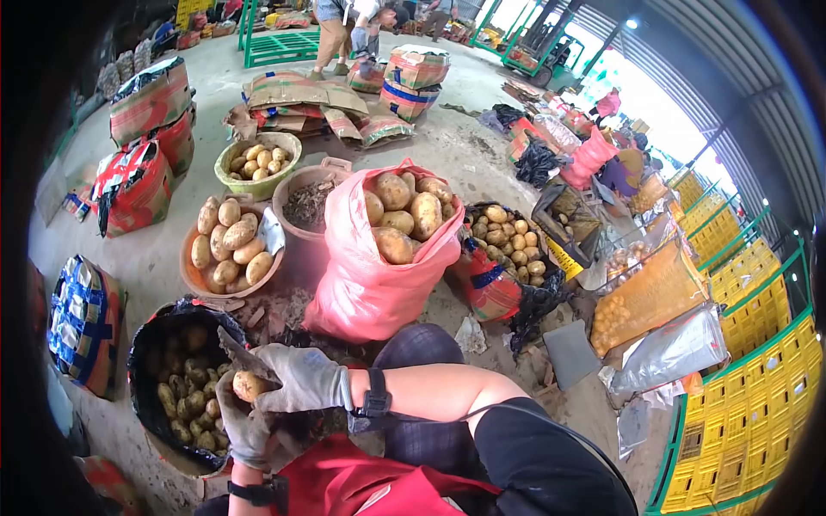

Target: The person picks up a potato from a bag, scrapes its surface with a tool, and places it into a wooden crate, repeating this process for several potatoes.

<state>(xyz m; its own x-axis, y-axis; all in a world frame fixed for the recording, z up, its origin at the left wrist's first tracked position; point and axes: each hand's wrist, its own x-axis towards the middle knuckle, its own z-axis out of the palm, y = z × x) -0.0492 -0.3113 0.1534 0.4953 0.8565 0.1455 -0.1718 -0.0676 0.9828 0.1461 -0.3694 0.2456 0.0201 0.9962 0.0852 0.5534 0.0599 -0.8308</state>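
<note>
Both my hands wear grey gloves and are close together at the lower left. My left hand [243, 423] is wrapped round the lower side of a small potato [249, 386]. My right hand [303, 378] touches the same potato from the right, and a dark flat piece [237, 348], perhaps a blade, sticks out above its fingers. Just left of the hands stands a black-lined container [142, 378] full of small potatoes [191, 396]. Ahead is a pink sack [366, 288] with large potatoes [426, 213] at its open top.
Beyond the container are an orange basin [194, 273] of potatoes, a green basin [232, 182] and a pink bucket [288, 225] of debris. Another black-lined bag [495, 292] holds potatoes. Yellow crates [740, 430] stand at the right. A person [334, 39] bends over far ahead.
</note>
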